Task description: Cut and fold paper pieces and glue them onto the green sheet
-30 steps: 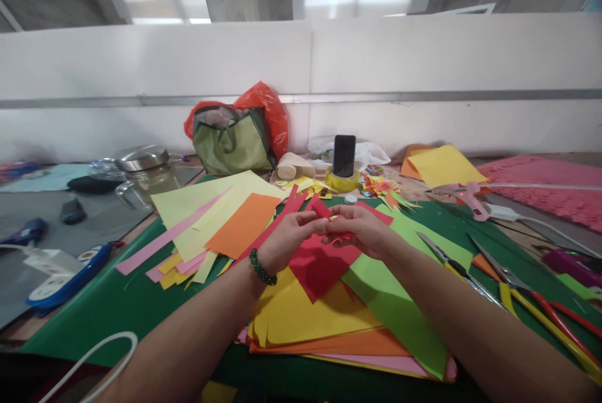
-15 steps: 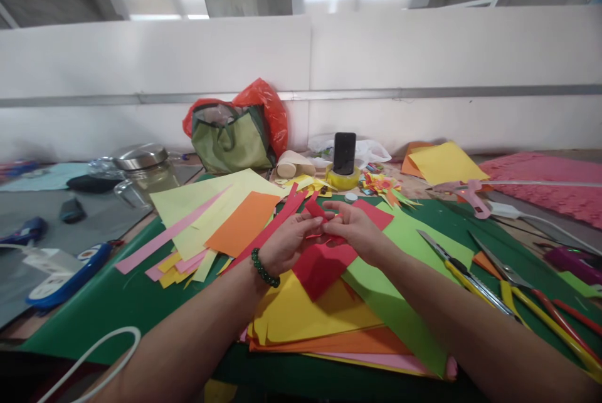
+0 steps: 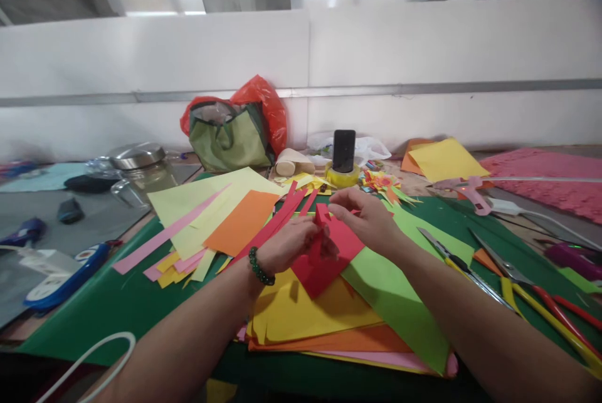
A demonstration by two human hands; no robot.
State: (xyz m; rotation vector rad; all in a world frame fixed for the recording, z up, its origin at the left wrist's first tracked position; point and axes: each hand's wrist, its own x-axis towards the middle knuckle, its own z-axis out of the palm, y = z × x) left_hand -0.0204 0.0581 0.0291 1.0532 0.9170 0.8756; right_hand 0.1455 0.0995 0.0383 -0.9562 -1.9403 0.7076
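Observation:
A small folded piece of red paper (image 3: 322,215) stands up between the fingers of my left hand (image 3: 298,240), which wears a bracelet of dark green beads (image 3: 260,266). Just right of it, my right hand (image 3: 367,218) hovers with bent fingers slightly apart and nothing visible in them. Below both hands lies a larger red sheet (image 3: 313,274), partly covered by them. Long red strips (image 3: 282,218) extend behind my left hand. Under the red sheet rests a stack of yellow paper (image 3: 320,315), and a bright green sheet (image 3: 399,284) slants out beneath my right forearm.
Right of my forearm lie a utility knife (image 3: 454,259) and scissors (image 3: 512,277). A pink glue gun (image 3: 470,190) sits farther back. A phone (image 3: 343,151) stands by a tape roll (image 3: 342,178). To the left are an orange sheet (image 3: 242,221), a glass jar (image 3: 145,180) and a blue power strip (image 3: 70,281).
My right hand has let go of the red paper and moved slightly right and up. My left hand has turned, keeping the paper upright in its fingers.

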